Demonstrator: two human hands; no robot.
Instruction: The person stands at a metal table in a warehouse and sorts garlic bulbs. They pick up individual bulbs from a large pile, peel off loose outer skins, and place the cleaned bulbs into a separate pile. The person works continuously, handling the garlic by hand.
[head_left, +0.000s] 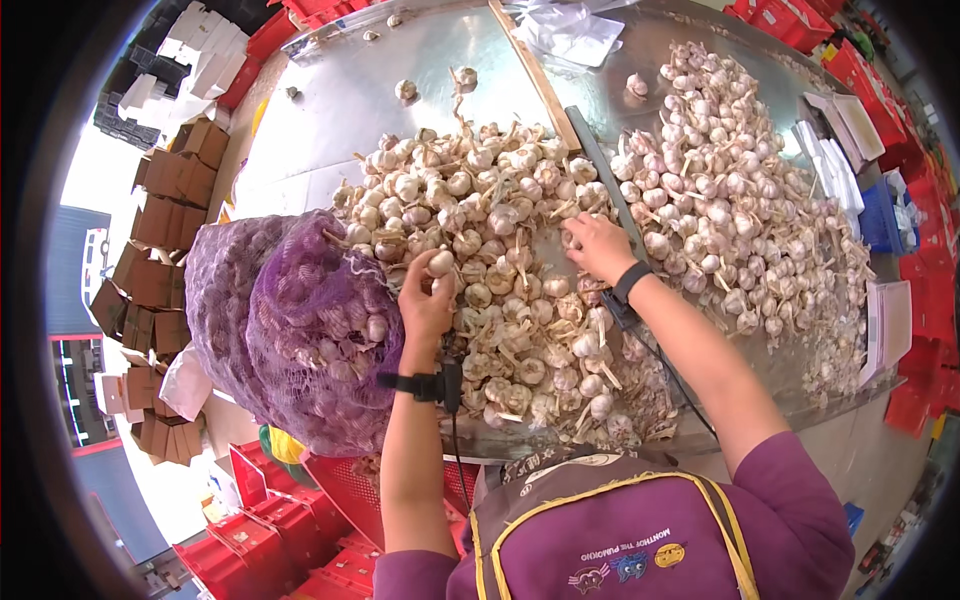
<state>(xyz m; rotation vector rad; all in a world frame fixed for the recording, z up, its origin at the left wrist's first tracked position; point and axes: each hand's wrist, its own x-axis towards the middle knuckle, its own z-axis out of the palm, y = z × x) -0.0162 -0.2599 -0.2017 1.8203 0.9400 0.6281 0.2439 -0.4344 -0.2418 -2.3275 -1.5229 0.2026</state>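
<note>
My left hand (426, 300) holds a pale garlic bulb (440, 262) between thumb and fingers, beside the mouth of a purple mesh sack (300, 330) filled with garlic. At the right edge of the middle garlic heap (465, 202), my right hand (598, 244) has its fingers curled around a garlic bulb (570, 238), mostly hidden by them. Bulbs with dry stems lie between the two hands. A second large heap of garlic (720, 180) spreads to the right, beyond a narrow metal divider (607, 172).
A wooden strip (536, 75) runs across the metal table (322, 112). Clear plastic bags (570, 34) lie at the far side. White trays (889, 330) and a blue basket (885, 217) line the right. Red crates (255, 547) and cardboard boxes (176, 180) stand at left. Cables hang from both wrists.
</note>
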